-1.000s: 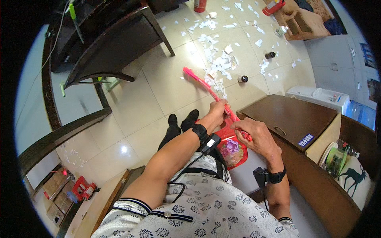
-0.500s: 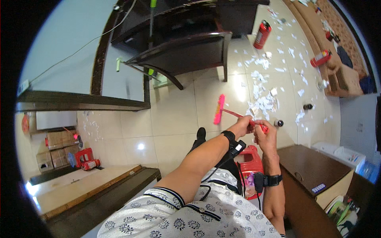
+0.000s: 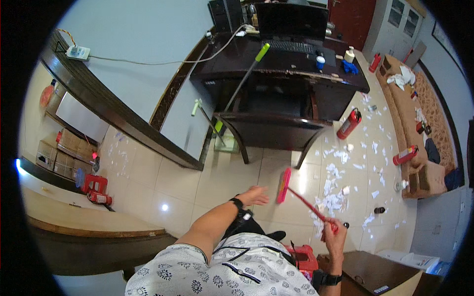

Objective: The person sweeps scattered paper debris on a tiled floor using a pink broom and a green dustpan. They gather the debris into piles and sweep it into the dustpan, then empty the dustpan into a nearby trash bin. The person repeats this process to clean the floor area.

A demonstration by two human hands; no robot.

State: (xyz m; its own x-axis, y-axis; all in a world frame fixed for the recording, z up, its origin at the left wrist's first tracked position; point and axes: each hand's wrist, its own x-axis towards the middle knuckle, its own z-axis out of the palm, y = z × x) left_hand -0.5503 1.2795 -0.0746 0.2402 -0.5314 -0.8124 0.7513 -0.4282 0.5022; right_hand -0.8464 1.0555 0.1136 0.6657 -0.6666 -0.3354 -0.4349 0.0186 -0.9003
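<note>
My right hand [image 3: 336, 236] is closed around the handle end of the pink broom [image 3: 302, 195]. Its head rests on the floor [image 3: 177, 187], just beside the paper scraps [image 3: 335, 201]. My left hand [image 3: 253, 196] is open and empty, fingers spread, near the broom head.

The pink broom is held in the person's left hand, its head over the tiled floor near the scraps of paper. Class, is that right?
Not quite. The head view shows the pink broom gripped by the right hand; the left hand is open and empty beside the broom head. The rest holds: its head is over the tiled floor near the scraps of paper.
</note>
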